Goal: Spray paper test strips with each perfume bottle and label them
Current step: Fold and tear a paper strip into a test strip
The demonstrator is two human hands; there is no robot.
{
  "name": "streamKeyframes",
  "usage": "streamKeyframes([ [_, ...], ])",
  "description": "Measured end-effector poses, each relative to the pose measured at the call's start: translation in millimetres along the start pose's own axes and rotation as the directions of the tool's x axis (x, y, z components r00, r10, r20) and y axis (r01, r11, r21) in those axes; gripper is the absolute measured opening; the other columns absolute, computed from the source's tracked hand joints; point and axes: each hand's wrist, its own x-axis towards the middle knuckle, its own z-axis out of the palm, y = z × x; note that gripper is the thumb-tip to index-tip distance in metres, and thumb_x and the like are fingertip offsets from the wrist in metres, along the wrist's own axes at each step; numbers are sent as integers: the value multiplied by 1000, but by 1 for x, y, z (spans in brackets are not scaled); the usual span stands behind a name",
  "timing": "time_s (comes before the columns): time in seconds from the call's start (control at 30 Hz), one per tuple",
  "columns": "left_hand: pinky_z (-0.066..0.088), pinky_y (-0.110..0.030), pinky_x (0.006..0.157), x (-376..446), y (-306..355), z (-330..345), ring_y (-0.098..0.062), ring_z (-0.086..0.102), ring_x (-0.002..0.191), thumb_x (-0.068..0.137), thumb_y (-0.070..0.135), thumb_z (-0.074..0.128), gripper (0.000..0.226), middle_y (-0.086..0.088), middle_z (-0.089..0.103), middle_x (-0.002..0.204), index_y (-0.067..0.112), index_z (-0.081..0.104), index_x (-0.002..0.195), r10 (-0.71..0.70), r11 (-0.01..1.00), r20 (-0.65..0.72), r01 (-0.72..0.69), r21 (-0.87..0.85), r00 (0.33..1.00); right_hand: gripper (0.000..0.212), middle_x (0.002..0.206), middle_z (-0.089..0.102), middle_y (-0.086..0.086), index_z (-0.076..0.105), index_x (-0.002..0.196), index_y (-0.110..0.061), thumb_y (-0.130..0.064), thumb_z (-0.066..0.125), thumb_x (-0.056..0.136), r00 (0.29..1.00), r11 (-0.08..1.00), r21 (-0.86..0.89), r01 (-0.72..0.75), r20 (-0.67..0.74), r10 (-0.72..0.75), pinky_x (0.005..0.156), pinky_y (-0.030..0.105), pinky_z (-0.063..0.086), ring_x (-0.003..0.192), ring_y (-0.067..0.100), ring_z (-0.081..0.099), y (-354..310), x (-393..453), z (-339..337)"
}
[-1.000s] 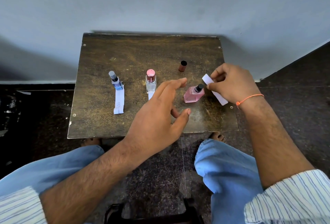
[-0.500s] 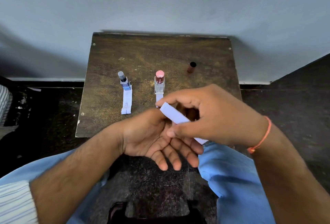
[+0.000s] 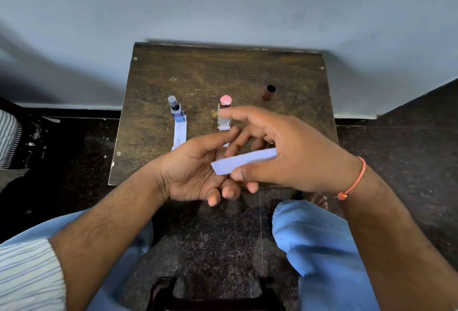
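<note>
My right hand (image 3: pixel 297 154) pinches a blank white paper strip (image 3: pixel 244 161) between thumb and fingers, with its index finger stretched out above. The strip lies across my left hand (image 3: pixel 193 172), which is turned palm up with loosely curled fingers and grips nothing. On the small wooden table (image 3: pixel 223 70) stand a blue perfume bottle (image 3: pixel 176 110) on a written-on strip (image 3: pixel 180 135) and a clear bottle with a pink cap (image 3: pixel 225 112). The pink bottle is hidden behind my hands.
A loose brown cap (image 3: pixel 269 92) lies at the table's back right. The table stands against a grey wall (image 3: pixel 223 1) on a dark floor. My knees in blue trousers (image 3: pixel 317 241) are below the table's front edge.
My right hand carried the strip from the table's right side to above my left palm. The left hand turned palm up. In the last half second the strip levelled out and the right index finger lifted.
</note>
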Motion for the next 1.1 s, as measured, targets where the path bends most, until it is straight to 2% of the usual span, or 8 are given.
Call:
streamKeyframes([
  [0.1, 55, -21, 44, -6, 2, -4, -12, 62, 63, 103, 49, 55, 46, -15, 69, 97, 8, 69, 119, 25, 999, 27, -26, 43, 999, 85, 122, 74, -19, 52, 154, -41, -20, 92, 82, 992, 999, 11, 36, -119, -34, 91, 47, 60, 88, 18, 73, 7, 2, -5],
  [0.17, 48, -17, 43, -7, 5, -3, -7, 55, 60, 103, 43, 60, 32, -6, 64, 88, 13, 72, 109, 46, 999, -5, -46, 20, 999, 76, 125, 73, -16, 58, 148, -41, -20, 89, 82, 982, 996, 57, 75, -178, -64, 90, 50, 62, 93, 22, 74, 10, 4, -6],
  [0.27, 38, -18, 45, -5, 7, -2, -5, 46, 55, 107, 35, 54, 23, -1, 52, 79, 15, 65, 108, 124, 992, -95, -123, 20, 988, 64, 120, 75, -15, 66, 139, -37, -18, 91, 83, 946, 995, 15, 100, -310, -91, 85, 36, 63, 91, 16, 75, 12, 3, -9],
  [0.4, 34, -19, 48, -3, 8, -2, -5, 40, 54, 110, 35, 45, 24, 1, 47, 78, 15, 57, 116, 194, 981, -151, -189, 49, 969, 46, 113, 70, -10, 76, 128, -25, -24, 91, 85, 868, 953, -281, 112, -439, -232, 72, 31, 57, 72, 16, 65, 14, 1, -11],
  [0.57, 22, -22, 48, -6, 8, -7, -4, 32, 52, 109, 42, 45, 35, 2, 42, 75, 16, 68, 114, 238, 968, -202, -214, 135, 950, 38, 114, 62, -14, 78, 127, -32, -38, 82, 89, 879, 915, -386, 117, -388, -277, 66, 38, 58, 71, 13, 56, 16, 4, -8],
  [0.73, 19, -20, 43, -9, 8, -8, -6, 22, 53, 105, 47, 47, 36, 3, 38, 73, 15, 60, 114, 204, 961, -257, -143, 238, 945, 41, 114, 62, -12, 77, 129, -31, -35, 84, 88, 890, 864, -492, 103, -343, -301, 69, 36, 58, 75, -10, 50, 15, 7, -7],
  [0.9, 15, -20, 41, -13, 8, -7, -7, 14, 55, 109, 48, 41, 49, 4, 31, 73, 23, 82, 103, 91, 970, -220, -36, 240, 971, 40, 114, 62, -13, 79, 125, -34, -43, 86, 86, 918, 855, -505, 122, -269, -290, 69, 24, 50, 71, -8, 51, 15, 5, -9],
  [1.1, 16, -19, 41, -13, 8, -11, -6, 14, 56, 106, 52, 43, 56, 5, 30, 74, 12, 78, 125, 52, 961, -188, 2, 275, 981, 39, 110, 63, -16, 82, 116, -38, -51, 63, 84, 937, 867, -484, 123, -232, -262, 66, 31, 53, 71, 4, 56, 13, 5, -11],
])
